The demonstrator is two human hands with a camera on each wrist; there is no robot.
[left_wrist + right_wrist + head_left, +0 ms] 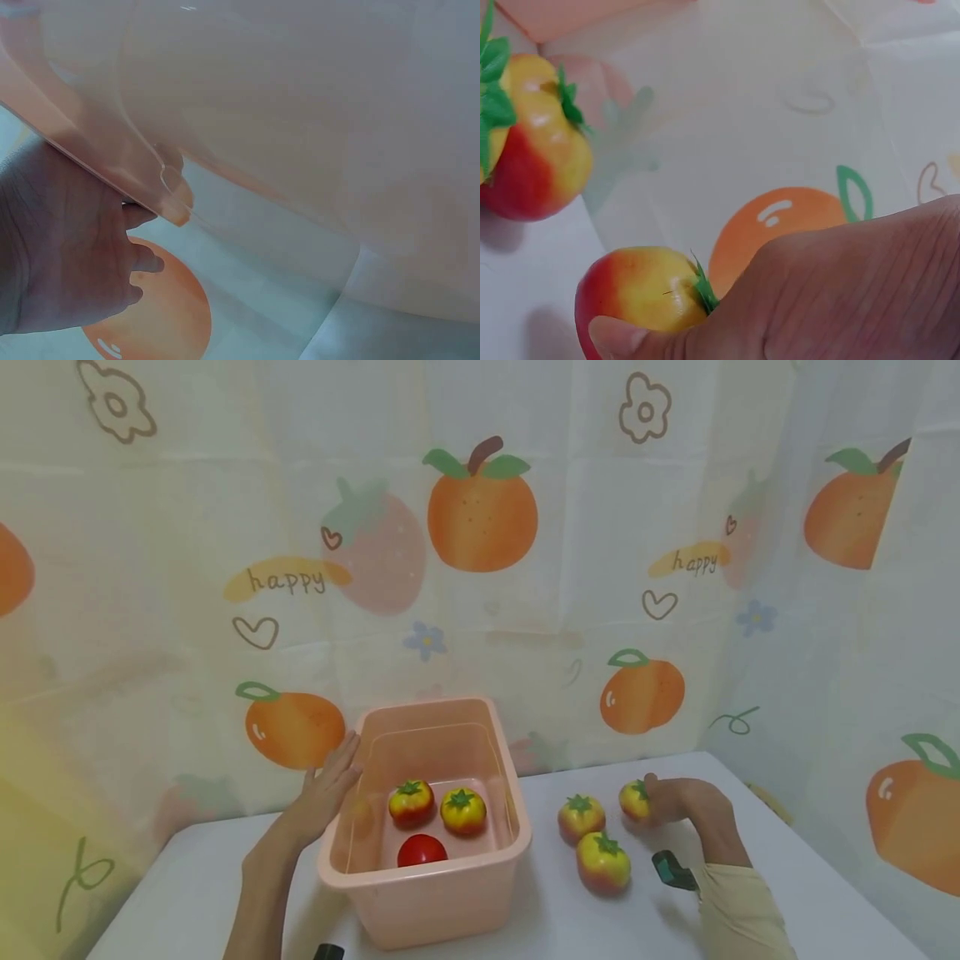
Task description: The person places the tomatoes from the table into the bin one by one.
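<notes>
My right hand (pixel 686 799) pinches a yellow-and-red tomato (pixel 641 289) with a green leafy top, at the right of the table; the thumb lies on its near side. Beside it sit two similar tomatoes (pixel 581 818), (pixel 603 864). My left hand (pixel 322 797) rests at the left rim of a pink plastic bin (pixel 431 897), its fingers nearly straight in the head view. Two yellow-and-red tomatoes (pixel 411 803), (pixel 463 812) and a plain red one (pixel 422 851) lie inside the bin, the red one partly hidden by the near wall.
The white table (pixel 555 927) meets a curtain (pixel 562 593) printed with fruit and hearts at the back and sides. The bin's walls rise high around its contents. A dark strap piece (pixel 673 870) is at the right wrist.
</notes>
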